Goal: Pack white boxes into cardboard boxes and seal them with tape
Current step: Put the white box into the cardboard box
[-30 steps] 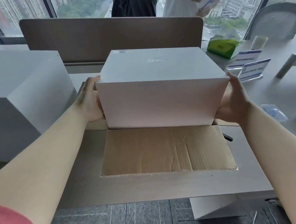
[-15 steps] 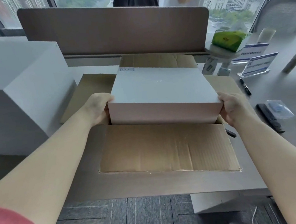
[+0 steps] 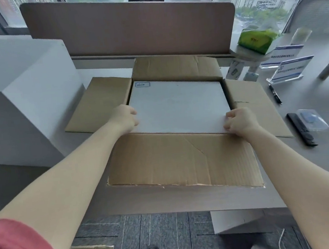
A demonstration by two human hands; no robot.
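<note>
Head view: both forearms reach forward, the left hand (image 3: 125,116) and right hand (image 3: 238,121) curled into loose fists, knuckles pressing the near corners of the flat white rectangular box (image 3: 177,104). It sits inside the open brown cardboard box (image 3: 183,160) on the grey table (image 3: 309,97), flaps splayed outward.

An office: desk divider (image 3: 129,30), mesh chair (image 3: 318,13), high-rise window view.

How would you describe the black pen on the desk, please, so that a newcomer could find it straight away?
Start at the open cardboard box in the middle of the desk and go to its right-hand flap. Just past that flap's far edge, in front of the clear acrylic sign stand, lies the black pen. It is far thinner than the broader black remote-like bar lying nearer the person.
</note>
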